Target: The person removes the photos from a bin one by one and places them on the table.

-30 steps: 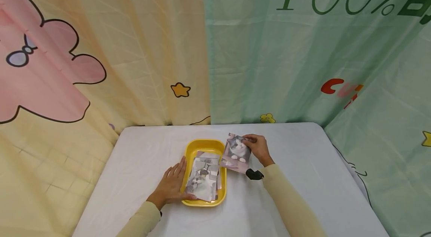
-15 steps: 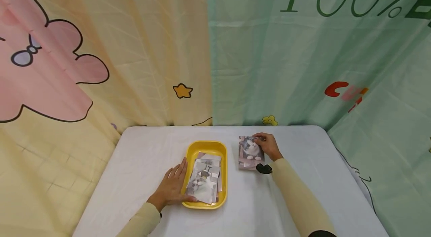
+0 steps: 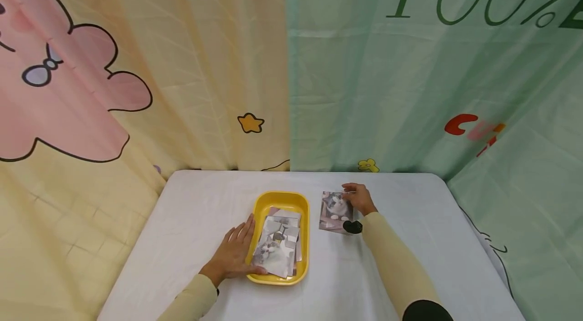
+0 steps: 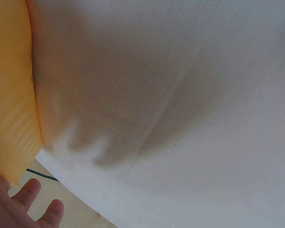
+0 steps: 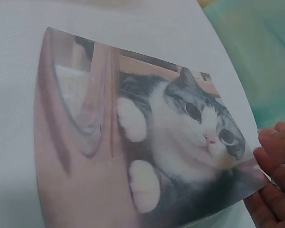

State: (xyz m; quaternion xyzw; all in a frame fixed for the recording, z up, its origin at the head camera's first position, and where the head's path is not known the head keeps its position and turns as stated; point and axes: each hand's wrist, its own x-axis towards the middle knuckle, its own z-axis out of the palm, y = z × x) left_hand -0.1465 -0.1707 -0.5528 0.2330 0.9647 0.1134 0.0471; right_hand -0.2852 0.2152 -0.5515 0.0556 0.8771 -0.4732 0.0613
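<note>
A yellow tray [image 3: 306, 240] stands on the white table with several overlapping photo prints [image 3: 276, 247] inside it. My left hand [image 3: 233, 252] rests against the tray's left side, fingers straight, its thumb lying over the near left rim. Fingertips of that hand show beside the yellow wall in the left wrist view. To the right of the tray, my right hand [image 3: 360, 198] pinches the upper right edge of a photo of a grey-and-white cat [image 5: 180, 128]. In the right wrist view the print bows slightly; whether it touches the table is unclear.
A white cloth covers the table [image 3: 209, 194]. Yellow and green printed curtains [image 3: 218, 57] hang behind it and along both sides. A dark object [image 3: 352, 227] at the right wrist covers the photo's lower right corner in the head view.
The right hand has carried the cat photo away from the tray's right rim to the right, then slightly back toward the person. The left hand has stayed at the tray.
</note>
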